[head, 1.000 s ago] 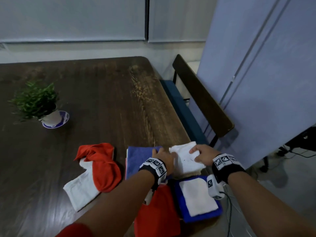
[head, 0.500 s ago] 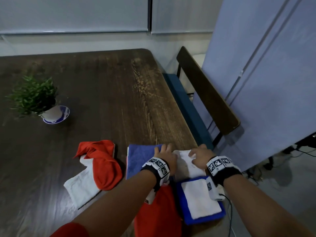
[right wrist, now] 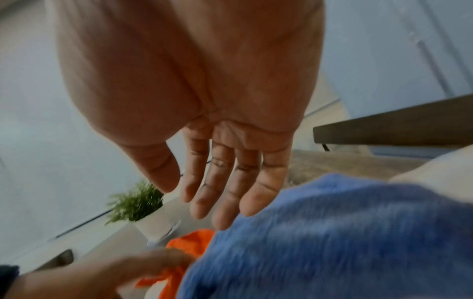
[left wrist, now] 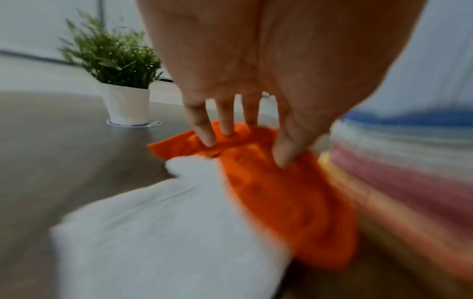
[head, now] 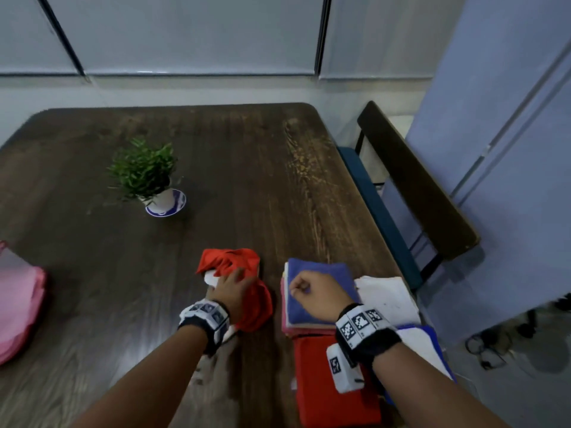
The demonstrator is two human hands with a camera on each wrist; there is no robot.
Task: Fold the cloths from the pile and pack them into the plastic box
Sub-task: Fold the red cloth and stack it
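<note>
Head view: your left hand point(head: 230, 291) is down on the crumpled red cloth point(head: 244, 282) near the front edge of the tabletop point(head: 216, 168), with a white cloth point(head: 210, 278) showing under it; your right hand point(head: 318, 293) sits over the blue folded cloth point(head: 321, 273) topping the stack point(head: 309, 327) at the right edge. A pink thing at the left edge point(head: 18, 301) may be the plastic box, but too little shows to tell. Potted plant point(head: 148, 177) stands well back toward the far edge. Left wrist view: fingertips point(left wrist: 208, 139) and thumb pinch a ridge of the red cloth point(left wrist: 281, 202), a narrow grip holding fabric; the white cloth point(left wrist: 166, 232) lies loose in front, and the stack point(left wrist: 399, 172) is just beside. Right wrist view: fingers point(right wrist: 220, 194) are straight and relaxed, holding nothing, hovering over the blue folded cloth point(right wrist: 332, 232); contact I cannot tell. Judgement: you are at the pick-up of the next cloth from the pile. The next move calls for lifting the red one free of the white, then bringing your right hand across to catch a second corner and spread it flat before folding.
</note>
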